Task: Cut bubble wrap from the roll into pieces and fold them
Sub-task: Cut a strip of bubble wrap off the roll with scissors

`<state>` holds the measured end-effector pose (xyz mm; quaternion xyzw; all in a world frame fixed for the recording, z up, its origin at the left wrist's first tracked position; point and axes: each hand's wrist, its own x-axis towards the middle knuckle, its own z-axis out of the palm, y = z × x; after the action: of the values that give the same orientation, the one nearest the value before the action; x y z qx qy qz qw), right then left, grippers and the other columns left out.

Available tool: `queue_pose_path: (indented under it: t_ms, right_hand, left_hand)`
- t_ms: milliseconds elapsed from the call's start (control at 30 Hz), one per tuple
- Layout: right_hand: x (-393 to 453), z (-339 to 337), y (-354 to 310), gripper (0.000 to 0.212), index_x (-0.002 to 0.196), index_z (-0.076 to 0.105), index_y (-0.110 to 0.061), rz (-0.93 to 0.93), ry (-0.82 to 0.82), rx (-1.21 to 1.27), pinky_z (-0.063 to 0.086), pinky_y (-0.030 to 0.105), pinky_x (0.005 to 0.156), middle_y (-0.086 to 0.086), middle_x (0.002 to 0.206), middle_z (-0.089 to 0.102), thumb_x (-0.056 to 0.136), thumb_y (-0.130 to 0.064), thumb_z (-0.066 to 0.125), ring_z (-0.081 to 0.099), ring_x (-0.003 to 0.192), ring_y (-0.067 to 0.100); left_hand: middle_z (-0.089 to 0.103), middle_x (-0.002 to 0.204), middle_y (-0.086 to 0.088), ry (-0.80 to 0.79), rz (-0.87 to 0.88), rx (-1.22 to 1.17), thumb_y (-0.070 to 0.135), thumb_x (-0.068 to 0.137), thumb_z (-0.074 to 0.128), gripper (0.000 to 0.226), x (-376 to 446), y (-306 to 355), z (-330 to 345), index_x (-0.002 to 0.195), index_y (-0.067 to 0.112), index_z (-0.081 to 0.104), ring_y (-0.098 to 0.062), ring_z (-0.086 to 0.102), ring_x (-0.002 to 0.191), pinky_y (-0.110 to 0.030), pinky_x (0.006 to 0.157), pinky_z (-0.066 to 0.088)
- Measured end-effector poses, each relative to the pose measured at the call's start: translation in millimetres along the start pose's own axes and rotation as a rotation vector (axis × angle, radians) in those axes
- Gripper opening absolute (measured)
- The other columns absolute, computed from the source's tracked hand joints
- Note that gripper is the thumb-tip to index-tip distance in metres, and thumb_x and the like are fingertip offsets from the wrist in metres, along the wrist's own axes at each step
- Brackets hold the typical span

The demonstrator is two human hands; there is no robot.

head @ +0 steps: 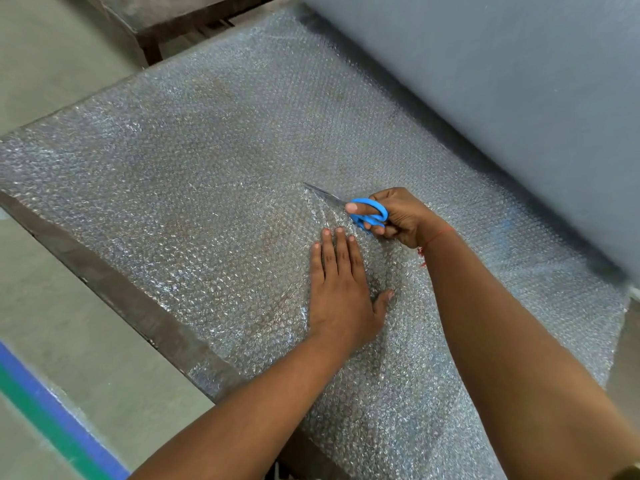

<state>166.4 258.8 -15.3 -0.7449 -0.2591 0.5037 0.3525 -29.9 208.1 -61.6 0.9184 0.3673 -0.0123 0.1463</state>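
A wide sheet of bubble wrap (pixel 207 161) lies spread over a dark wooden table, running from the big grey roll (pixel 502 81) at the upper right. My right hand (pixel 398 216) grips blue-handled scissors (pixel 369 211), whose blades point up-left into the wrap near its middle. My left hand (pixel 343 289) lies flat with straight fingers, pressing the wrap down just below the scissors. The wrap bunches up slightly around the blades. A cut edge runs back toward me between my two arms.
The table's dark wooden edge (pixel 121 289) runs diagonally at the left. Beyond it is a grey floor with a blue and green stripe (pixel 52 410) at the lower left. Another dark piece of furniture (pixel 166 26) stands at the top left.
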Motion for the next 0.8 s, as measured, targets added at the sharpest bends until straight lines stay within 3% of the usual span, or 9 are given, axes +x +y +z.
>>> queue_pose_path:
  t_ms: [167, 267, 400, 567, 800]
  right_hand:
    - [2, 3, -7, 0.08, 0.092, 0.073, 0.015, 0.029, 0.007, -0.014, 0.021, 0.021, 0.041, 0.017, 0.055, 0.055, 0.059, -0.053, 0.102, 0.034, 0.039, 0.018]
    - [3, 6, -8, 0.073, 0.093, 0.075, 0.013, 0.024, 0.013, 0.016, 0.023, 0.019, 0.038, 0.015, 0.053, 0.057, 0.061, -0.049, 0.1, 0.035, 0.035, 0.014]
    - [0, 7, -4, 0.053, 0.079, 0.076, 0.003, 0.019, 0.007, 0.031, 0.023, 0.018, 0.037, 0.014, 0.053, 0.057, 0.066, -0.044, 0.098, 0.038, 0.036, 0.014]
    - [0, 11, 3, 0.085, 0.099, 0.074, 0.014, -0.028, 0.0, 0.038, 0.02, 0.02, 0.039, 0.023, 0.074, 0.061, 0.055, -0.053, 0.103, 0.038, 0.046, 0.018]
    - [-4, 13, 1, 0.076, 0.095, 0.082, 0.0, -0.022, -0.011, 0.031, 0.02, 0.022, 0.04, 0.022, 0.076, 0.058, 0.05, -0.056, 0.104, 0.038, 0.046, 0.016]
  left_hand:
    - [-0.02, 0.173, -0.032, 0.003, -0.001, 0.005, 0.075, 0.102, 0.02, 0.106, -1, 2, -2, 0.167, -0.005, -0.008, -0.05, -0.029, 0.158, -0.064, 0.129, -0.006]
    - [-0.021, 0.173, -0.032, 0.002, -0.004, 0.021, 0.075, 0.102, 0.018, 0.106, 0, 2, -2, 0.166, -0.005, -0.009, -0.05, -0.03, 0.157, -0.064, 0.129, -0.006]
    - [-0.019, 0.173, -0.032, -0.003, -0.01, 0.042, 0.075, 0.102, 0.017, 0.106, 0, 3, 0, 0.167, -0.005, -0.009, -0.05, -0.028, 0.158, -0.064, 0.128, -0.006]
    - [-0.011, 0.175, -0.03, 0.011, -0.017, 0.05, 0.077, 0.101, 0.019, 0.107, 0, 3, 3, 0.168, -0.004, -0.005, -0.049, -0.022, 0.16, -0.063, 0.129, -0.005]
    - [-0.01, 0.177, -0.024, 0.021, -0.009, -0.005, 0.077, 0.101, 0.018, 0.105, -1, 3, 2, 0.169, 0.001, -0.006, -0.044, -0.021, 0.162, -0.061, 0.131, -0.003]
